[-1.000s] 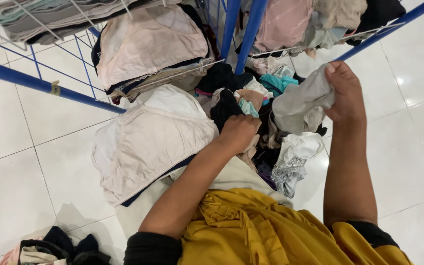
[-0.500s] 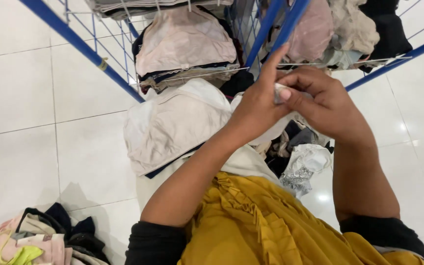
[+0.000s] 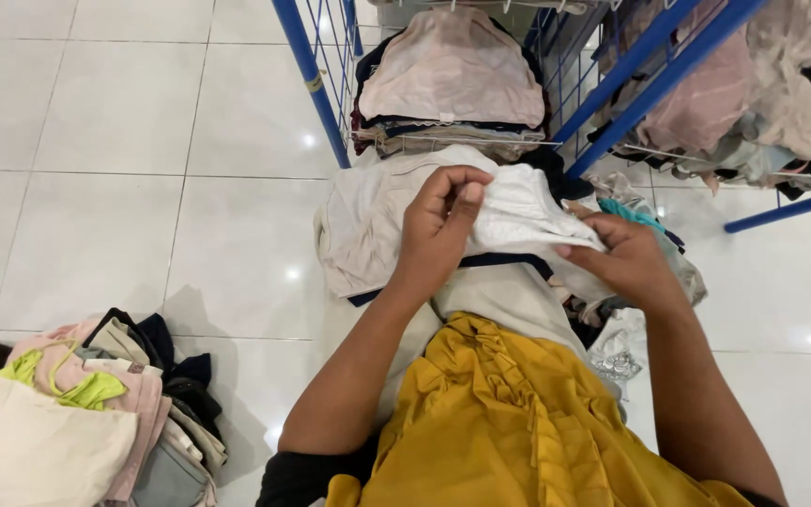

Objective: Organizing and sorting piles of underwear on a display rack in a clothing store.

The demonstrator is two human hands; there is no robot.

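1. Head view, floor: you stand over a glossy white tiled floor [image 3: 96, 141] with thin grey grout lines; ceiling lights show as bright spots on the tiles.
2. Head view, rack: a blue metal drying rack with white wire shelves [image 3: 310, 80] rises at the top of the frame. A pale pink folded cloth [image 3: 452, 70] lies on a stack of dark garments on its shelf, and more pink and beige clothes [image 3: 781, 66] hang over the rails at upper right.
3. Head view, left hand: your left hand [image 3: 438, 230] is curled shut, fingers and thumb pinching the top edge of a small white textured cotton garment [image 3: 518, 216].
4. Head view, right hand: your right hand [image 3: 626, 263] is partly closed and grips the same garment from its lower right side. The garment is stretched between both hands, above the heap.
5. Head view, heap: a cream fabric piece [image 3: 368, 225] lies just beneath the hands on the floor, with mixed clothes beside it.
6. Head view, near you: a mustard-yellow gathered garment [image 3: 509, 422] covers your lap. A separate pile of folded clothes in pink, lime, black and cream [image 3: 77, 413] sits at lower left, well apart from the rack.
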